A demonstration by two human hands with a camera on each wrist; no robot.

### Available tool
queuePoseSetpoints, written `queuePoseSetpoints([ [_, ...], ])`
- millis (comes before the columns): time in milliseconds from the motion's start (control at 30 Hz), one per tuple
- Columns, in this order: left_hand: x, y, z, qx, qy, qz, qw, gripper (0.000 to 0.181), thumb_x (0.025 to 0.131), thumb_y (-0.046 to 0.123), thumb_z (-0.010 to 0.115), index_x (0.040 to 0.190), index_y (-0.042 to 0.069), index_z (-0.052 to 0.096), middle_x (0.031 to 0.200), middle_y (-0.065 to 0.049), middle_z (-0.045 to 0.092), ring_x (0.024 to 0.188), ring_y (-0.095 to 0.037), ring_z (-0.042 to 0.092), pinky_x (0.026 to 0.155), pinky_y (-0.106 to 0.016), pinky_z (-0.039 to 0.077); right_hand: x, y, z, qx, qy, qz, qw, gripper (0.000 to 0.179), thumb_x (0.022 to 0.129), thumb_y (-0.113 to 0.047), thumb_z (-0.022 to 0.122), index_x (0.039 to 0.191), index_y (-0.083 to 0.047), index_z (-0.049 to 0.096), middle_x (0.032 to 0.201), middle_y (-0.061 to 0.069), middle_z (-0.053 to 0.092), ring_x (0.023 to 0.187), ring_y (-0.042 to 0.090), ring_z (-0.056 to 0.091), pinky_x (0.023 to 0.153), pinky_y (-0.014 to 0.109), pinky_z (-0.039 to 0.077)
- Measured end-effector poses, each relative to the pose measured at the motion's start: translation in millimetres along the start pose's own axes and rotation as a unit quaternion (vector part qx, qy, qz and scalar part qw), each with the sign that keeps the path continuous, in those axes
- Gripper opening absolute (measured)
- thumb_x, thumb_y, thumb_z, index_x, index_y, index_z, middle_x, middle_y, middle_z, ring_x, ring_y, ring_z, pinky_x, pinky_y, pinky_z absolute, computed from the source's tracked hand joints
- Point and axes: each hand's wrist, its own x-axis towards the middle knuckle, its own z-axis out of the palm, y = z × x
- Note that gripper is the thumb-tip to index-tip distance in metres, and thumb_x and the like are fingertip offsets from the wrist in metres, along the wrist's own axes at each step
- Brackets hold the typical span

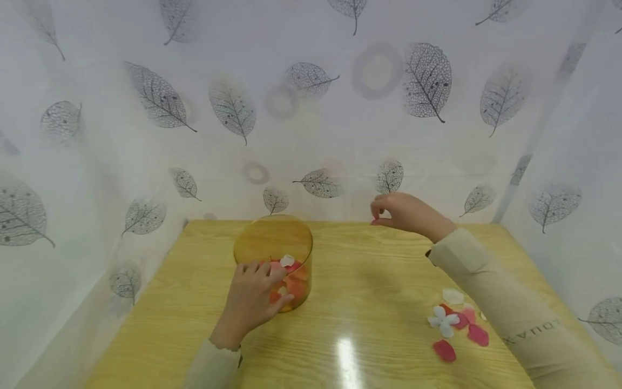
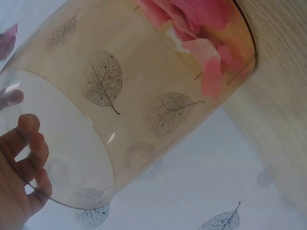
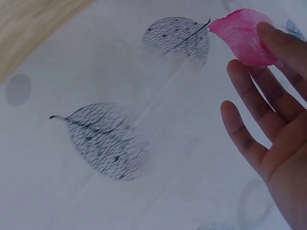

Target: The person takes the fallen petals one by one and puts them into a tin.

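Observation:
A see-through amber cylindrical jar (image 1: 310,265) stands on the table, with pink, red and white petals (image 1: 295,287) in its lower part. My left hand (image 1: 250,302) grips the jar's near left rim. In the left wrist view its fingers (image 2: 29,123) curl over the edge of the opening. Raised above the far part of the table, to the right of the jar, my right hand (image 1: 410,213) pinches a bright pink petal (image 3: 244,37) between thumb and index finger. Its other fingers (image 3: 256,108) are spread and loosely bent.
Loose red and pink petals (image 1: 478,335) lie on the wooden table (image 1: 369,302) at the right, under the right forearm. A white flower (image 1: 444,321) and a pale petal (image 1: 453,296) lie among them. White leaf-print sheeting (image 1: 311,129) surrounds the table's back and sides.

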Motion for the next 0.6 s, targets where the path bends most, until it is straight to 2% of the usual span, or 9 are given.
queuePoseSetpoints([
  [167,-0.8,0.2,-0.1,-0.008,-0.004,-0.006,0.9999,0.043,0.070,0.057,0.072,0.096,0.025,0.058,0.079,0.000,0.058,0.074,-0.022,0.054,0.069,-0.038,0.040,50.3,-36,5,0.016,0.009,-0.052,0.9985,0.014,0.082,-0.019,0.072,0.076,-0.013,0.060,0.081,0.001,0.064,0.078,0.017,0.062,0.073,0.032,0.051],
  [300,-1.7,0.3,0.4,-0.015,-0.016,-0.011,0.9997,0.043,0.071,0.055,0.072,0.097,0.025,0.059,0.082,0.000,0.059,0.075,-0.022,0.054,0.070,-0.039,0.040,84.7,-64,19,0.022,-0.002,-0.097,0.9951,0.014,0.083,-0.020,0.070,0.077,-0.013,0.060,0.083,0.001,0.065,0.078,0.016,0.062,0.074,0.029,0.051],
  [433,-1.6,0.2,0.4,-0.012,-0.019,-0.009,0.9997,0.042,0.072,0.057,0.070,0.097,0.026,0.059,0.083,0.001,0.059,0.077,-0.021,0.054,0.070,-0.038,0.039,110.6,-87,40,0.020,-0.036,-0.122,0.9916,0.014,0.083,-0.022,0.070,0.078,-0.014,0.060,0.082,-0.001,0.065,0.076,0.014,0.060,0.072,0.026,0.049],
  [600,-0.9,-1.1,-0.1,-0.001,-0.012,-0.001,0.9999,0.040,0.073,0.058,0.069,0.093,0.026,0.057,0.080,0.001,0.057,0.076,-0.021,0.054,0.069,-0.038,0.039,132.8,-108,67,0.006,-0.071,-0.147,0.9866,0.015,0.083,-0.026,0.070,0.078,-0.015,0.062,0.079,-0.003,0.064,0.071,0.009,0.055,0.068,0.023,0.046],
])
